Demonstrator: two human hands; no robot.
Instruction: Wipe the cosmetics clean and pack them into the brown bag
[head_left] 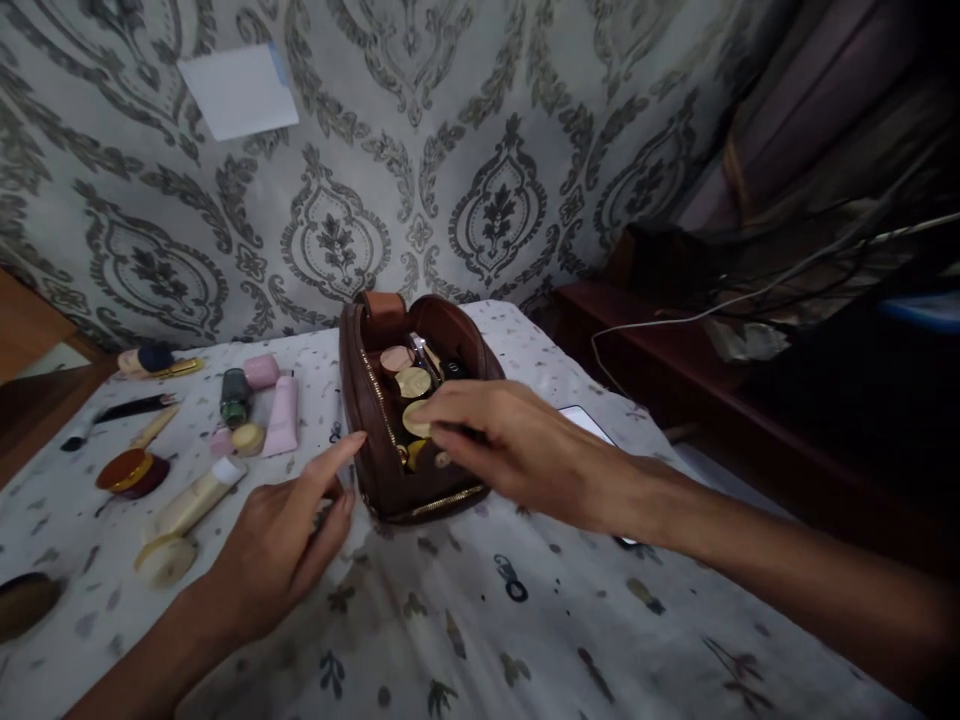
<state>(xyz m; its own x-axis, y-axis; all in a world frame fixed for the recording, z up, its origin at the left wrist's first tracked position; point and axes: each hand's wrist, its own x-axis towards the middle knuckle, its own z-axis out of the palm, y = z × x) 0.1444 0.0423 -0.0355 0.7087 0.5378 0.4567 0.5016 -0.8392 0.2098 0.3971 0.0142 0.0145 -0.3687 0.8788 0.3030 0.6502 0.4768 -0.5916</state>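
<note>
A brown zip bag (354,400) stands unzipped on the patterned cloth, with its mouth facing up. Inside it lie round pale-lidded containers (412,382), a pinkish round one (397,359) and some slim items near the far side. Over the near right part of the opening is my right hand (499,435), its fingers pinched together beside a gold round lid (417,418). What they grip, perhaps something dark, is mostly hidden. My left hand (289,540) is at the bag's left side, index finger stretched out to its wall, thumb apart, holding nothing.
On the left lie a pink tube (282,416), a cream tube (193,502), a green bottle (235,396), an amber jar (132,472), a brush (86,432) and other cosmetics. A phone (587,424) is partly behind my right wrist. Cables (720,312) hang over dark furniture at right.
</note>
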